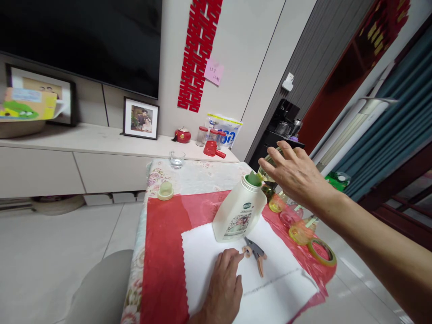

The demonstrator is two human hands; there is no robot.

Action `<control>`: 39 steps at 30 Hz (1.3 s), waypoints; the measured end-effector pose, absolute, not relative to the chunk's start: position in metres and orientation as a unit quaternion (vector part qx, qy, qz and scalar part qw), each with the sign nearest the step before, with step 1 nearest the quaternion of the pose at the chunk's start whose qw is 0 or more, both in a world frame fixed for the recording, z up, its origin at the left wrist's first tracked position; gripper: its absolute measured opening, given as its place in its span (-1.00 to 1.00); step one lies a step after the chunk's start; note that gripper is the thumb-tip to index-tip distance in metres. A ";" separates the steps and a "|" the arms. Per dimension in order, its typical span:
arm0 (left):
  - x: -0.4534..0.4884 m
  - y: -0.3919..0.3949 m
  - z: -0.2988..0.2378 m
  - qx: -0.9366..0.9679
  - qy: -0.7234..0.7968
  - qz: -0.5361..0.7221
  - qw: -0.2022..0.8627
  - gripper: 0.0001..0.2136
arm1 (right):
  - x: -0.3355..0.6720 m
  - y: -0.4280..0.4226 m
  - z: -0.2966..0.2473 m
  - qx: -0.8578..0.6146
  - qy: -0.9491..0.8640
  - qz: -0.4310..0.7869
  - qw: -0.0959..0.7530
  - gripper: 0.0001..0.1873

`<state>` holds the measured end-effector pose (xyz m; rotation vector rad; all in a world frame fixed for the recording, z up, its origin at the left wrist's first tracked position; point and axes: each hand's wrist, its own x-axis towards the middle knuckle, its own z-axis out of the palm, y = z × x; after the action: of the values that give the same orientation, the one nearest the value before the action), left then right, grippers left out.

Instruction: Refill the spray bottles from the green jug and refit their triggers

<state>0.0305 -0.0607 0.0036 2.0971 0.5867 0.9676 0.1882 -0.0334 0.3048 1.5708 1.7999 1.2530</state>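
A cream detergent bottle (238,213) with a green spout stands uncapped on a white scallop-edged sheet (199,252). Above it, my right hand (290,168) is closed around a clear container (267,165), tipped with its mouth at the spout. My fingers hide most of that container, and I cannot tell whether liquid is flowing. My left hand (224,283) lies on the sheet in front of the bottle, fingers stretched out. Its fingertips are beside a small grey and tan hand clamp (256,254); contact is unclear. A pale green cap (165,191) sits at the left.
Several coloured clear vessels (299,232) and a tape roll (321,252) line the table's right side. A glass cup (177,159) stands at the back left. Red sheeting (165,252) covers the floral cloth. Behind is a cabinet (97,135) with a red scoop (212,149).
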 end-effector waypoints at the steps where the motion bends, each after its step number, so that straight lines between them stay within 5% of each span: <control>1: 0.030 -0.061 0.004 0.819 0.229 0.374 0.371 -0.41 | 0.188 -0.033 0.305 0.565 0.648 0.459 0.227 -0.60; 11: 0.032 -0.061 0.004 0.816 0.229 0.380 0.370 -0.40 | 0.186 -0.033 0.304 0.577 0.672 0.428 0.178 -0.59; 21: 0.030 -0.061 0.007 0.819 0.234 0.355 0.385 -0.41 | 0.183 -0.033 0.302 0.547 0.632 0.497 0.235 -0.67; 26: 0.030 -0.061 0.004 0.819 0.227 0.372 0.373 -0.40 | 0.192 -0.040 0.300 0.607 0.621 0.456 0.193 -0.53; 32: 0.032 -0.060 0.001 0.808 0.226 0.416 0.350 -0.43 | 0.230 -0.068 0.275 0.732 0.624 0.270 -0.034 -0.29; 39: 0.030 -0.060 0.010 0.758 0.219 0.444 0.425 -0.55 | 0.218 -0.122 0.179 0.697 0.459 -0.251 -0.491 -0.03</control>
<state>0.0302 -0.0597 0.0104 1.8945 0.5482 1.1100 0.2180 -0.1223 0.1786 3.3321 2.1943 -1.2022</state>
